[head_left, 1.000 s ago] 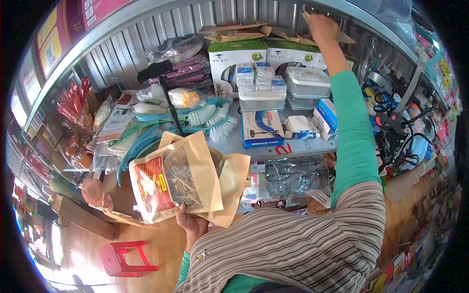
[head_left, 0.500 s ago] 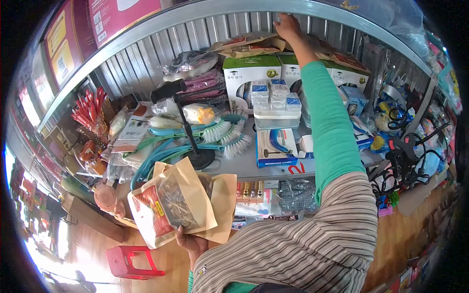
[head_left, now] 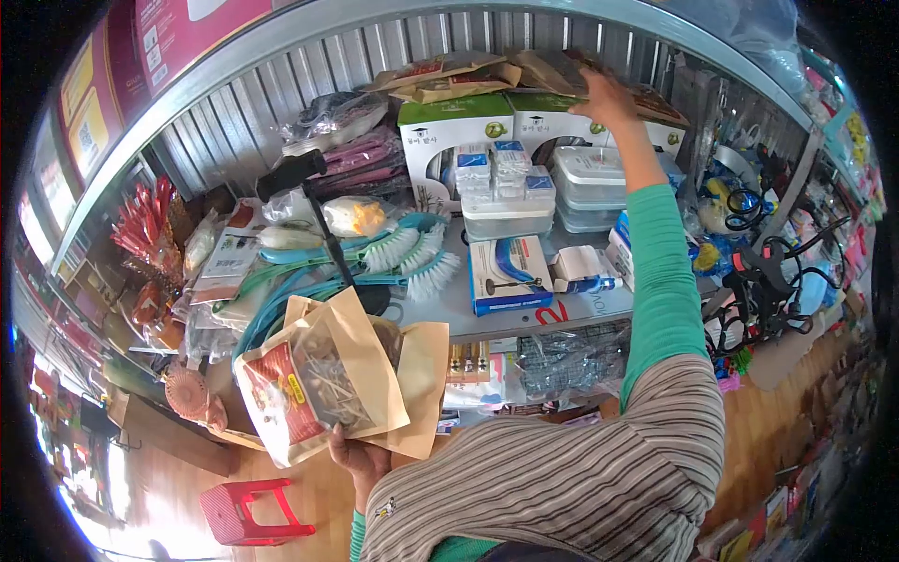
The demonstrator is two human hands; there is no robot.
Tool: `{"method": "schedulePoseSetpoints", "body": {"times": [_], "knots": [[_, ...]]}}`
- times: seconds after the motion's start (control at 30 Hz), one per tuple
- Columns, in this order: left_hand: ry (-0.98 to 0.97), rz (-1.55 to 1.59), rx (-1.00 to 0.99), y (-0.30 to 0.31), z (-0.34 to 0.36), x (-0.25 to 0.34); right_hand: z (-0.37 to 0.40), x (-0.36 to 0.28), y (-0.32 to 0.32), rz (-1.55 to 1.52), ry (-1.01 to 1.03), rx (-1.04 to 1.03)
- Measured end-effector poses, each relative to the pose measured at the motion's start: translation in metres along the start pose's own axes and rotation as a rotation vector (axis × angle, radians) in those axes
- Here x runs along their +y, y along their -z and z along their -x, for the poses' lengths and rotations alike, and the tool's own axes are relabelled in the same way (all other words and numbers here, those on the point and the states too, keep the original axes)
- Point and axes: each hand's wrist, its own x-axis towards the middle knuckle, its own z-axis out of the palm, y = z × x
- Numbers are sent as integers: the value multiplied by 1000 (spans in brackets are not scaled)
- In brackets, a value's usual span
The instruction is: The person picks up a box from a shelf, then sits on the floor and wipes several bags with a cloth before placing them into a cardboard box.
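Note:
My left hand [head_left: 361, 456] is closed on the bottom edge of several kraft paper packets [head_left: 323, 379], fanned out in front of the shelf. The front packet has a red label and a clear window with dried, stick-like pieces behind it. At the back of the shelf, my right hand [head_left: 609, 101] reaches over the white and green boxes [head_left: 456, 131], fingers apart. It is at more brown paper packets [head_left: 548, 72] lying on the box tops; whether the fingertips touch them is hard to see. Another pile of paper packets [head_left: 449, 73] lies to its left.
Clear plastic containers [head_left: 508, 220], a blue and white box [head_left: 510, 273] and white-bristled brushes [head_left: 412, 253] crowd the shelf. A dark upright stand [head_left: 323, 225] rises behind the held packets. A metal rail [head_left: 375, 21] crosses above. On the floor is a red stool [head_left: 248, 510].
My right hand has come down and to the right from the back wall to the packets on the boxes. The view has shifted slightly; my left hand still holds its packets.

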Motion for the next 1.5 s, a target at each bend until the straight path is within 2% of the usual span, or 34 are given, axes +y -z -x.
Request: {"method": "schedulePoseSetpoints", "body": {"times": [0.07,0.13,0.17,0.23,0.27,0.33,0.37,0.4,0.47,0.5,0.57,0.63,0.7,0.8,0.87,0.93,0.97,1.03,1.1,1.17,1.23,1.3,1.33,1.4,1.47,1.5], "knots": [[-4,0,-4,0,1,1,-10,6,-17,10,14,25],[27,39,-12,3,1,1,-25,9,-28,-56,-124,117],[18,40,-10,3,1,1,-26,5,-24,-61,-117,118],[-67,-3,64,4,3,1,-28,-3,-14,111,-105,193],[-78,-6,71,6,4,0,-34,-3,-20,100,-97,191],[-70,19,100,11,6,3,-56,0,-34,208,54,230],[-75,15,106,11,8,3,-64,-3,-36,254,81,122],[-92,12,109,9,10,3,-74,-2,-44,248,84,119],[-112,7,113,5,12,4,-84,2,-65,18,-12,165],[-127,7,121,3,14,3,-84,4,-74,14,-10,164],[-150,9,127,3,14,5,-85,6,-87,-68,7,289],[-79,76,6,6,16,9,-67,-3,-67,-40,21,348],[-72,38,-2,5,16,10,-50,-13,-42,-8,31,402],[-47,-44,-4,-2,19,8,-34,-20,-17,-125,110,456],[-34,-92,25,-9,20,8,-21,-28,-7,-323,299,434],[69,-163,20,-10,23,10,12,-41,21,-511,403,224],[78,-159,-63,-9,23,9,25,-60,70,-575,227,-276],[141,-91,-247,8,17,2,59,-81,87,-601,65,-818],[194,-28,-333,11,16,0,103,-74,46,-936,574,-134],[278,-116,-371,-9,13,-2,139,-88,52,-1032,633,-350],[377,-160,-428,-17,6,-7,166,-102,54,-965,679,-543],[511,-179,-496,-17,-1,-12,181,-107,47,-1024,684,-653],[576,-181,-521,-14,-4,-13,186,-109,45,-1010,661,-628],[378,-403,-531,-29,-6,-21,190,-109,44,-1162,582,-743],[417,-378,-585,-40,-7,-24,199,-104,42,-1209,522,-717],[483,-235,-560,-42,-6,-27,205,-101,40,-1274,484,-725]]}}
